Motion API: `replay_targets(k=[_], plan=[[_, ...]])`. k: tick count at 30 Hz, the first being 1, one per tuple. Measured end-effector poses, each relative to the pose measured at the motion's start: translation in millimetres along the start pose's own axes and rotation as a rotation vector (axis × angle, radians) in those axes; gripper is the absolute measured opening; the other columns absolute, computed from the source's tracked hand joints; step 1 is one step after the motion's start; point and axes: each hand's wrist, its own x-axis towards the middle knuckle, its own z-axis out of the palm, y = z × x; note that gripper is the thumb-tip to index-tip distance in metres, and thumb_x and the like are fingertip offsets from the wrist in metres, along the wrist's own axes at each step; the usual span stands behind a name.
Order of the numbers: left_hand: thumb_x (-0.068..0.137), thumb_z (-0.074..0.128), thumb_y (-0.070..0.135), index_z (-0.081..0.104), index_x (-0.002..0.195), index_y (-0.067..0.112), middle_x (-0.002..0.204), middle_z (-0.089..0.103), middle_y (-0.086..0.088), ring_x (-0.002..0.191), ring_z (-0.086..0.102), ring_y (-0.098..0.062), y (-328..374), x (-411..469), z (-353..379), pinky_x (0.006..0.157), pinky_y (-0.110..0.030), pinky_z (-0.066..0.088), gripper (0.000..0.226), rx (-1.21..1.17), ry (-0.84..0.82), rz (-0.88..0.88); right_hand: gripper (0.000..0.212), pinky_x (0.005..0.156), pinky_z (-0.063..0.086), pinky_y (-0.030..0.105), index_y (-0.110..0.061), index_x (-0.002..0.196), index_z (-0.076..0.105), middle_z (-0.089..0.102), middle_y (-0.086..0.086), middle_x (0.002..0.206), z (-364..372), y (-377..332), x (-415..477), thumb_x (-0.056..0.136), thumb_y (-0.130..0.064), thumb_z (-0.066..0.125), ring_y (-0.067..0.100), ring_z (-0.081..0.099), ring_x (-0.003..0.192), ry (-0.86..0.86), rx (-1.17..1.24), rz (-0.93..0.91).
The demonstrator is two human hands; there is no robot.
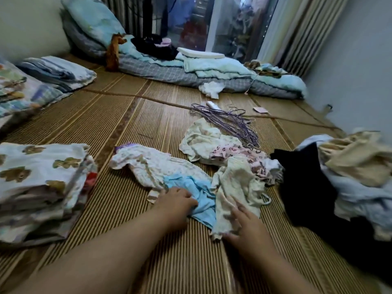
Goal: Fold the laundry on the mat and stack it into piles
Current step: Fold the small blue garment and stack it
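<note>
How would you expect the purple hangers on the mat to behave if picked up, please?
The purple hangers look thin, so probably light and fairly stiff. They lie crossed in a heap, so likely to snag together.

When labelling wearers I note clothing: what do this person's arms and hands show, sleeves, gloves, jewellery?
The left arm and right arm are bare, with no sleeves in view. The left hand and right hand wear no gloves; no ring, watch or bracelet shows, though the picture is blurred.

head view | worn high, faces forward-down | near mat (131,124) | single view
</note>
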Motion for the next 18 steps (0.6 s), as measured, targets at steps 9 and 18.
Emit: replay_targets(k=[9, 18], plan=[[0.092, 0.053, 0.032, 0.069, 0.110, 0.031, 0.105, 0.068, 0.003, 0.096, 0.062, -0.019, 10, 6, -49, 0.083, -0.036, 0.053, 0.024, -0.210, 0.145, -0.181, 0.037, 0.099, 0.046, 0.036, -0.033, 0.127, 0.061, 0.051, -0.010, 0.141, -9, 19, 0, 0.091, -0.035, 0.053, 0.016, 0.052, 0.122, -0.034, 0.021, 0.030], [0.102, 0.040, 0.026, 0.062, 0.100, 0.002, 0.075, 0.050, 0.000, 0.079, 0.049, -0.021, 39, -45, -189, 0.067, -0.031, 0.040, 0.032, -0.476, 0.417, -0.054, 0.079, 0.083, 0.045, 0.020, -0.035, 0.139, 0.038, 0.053, -0.021, 0.116, -93, -82, -32, 0.073, -0.039, 0.081, 0.002, 0.055, 0.106, 0.104, 0.740, -0.188]])
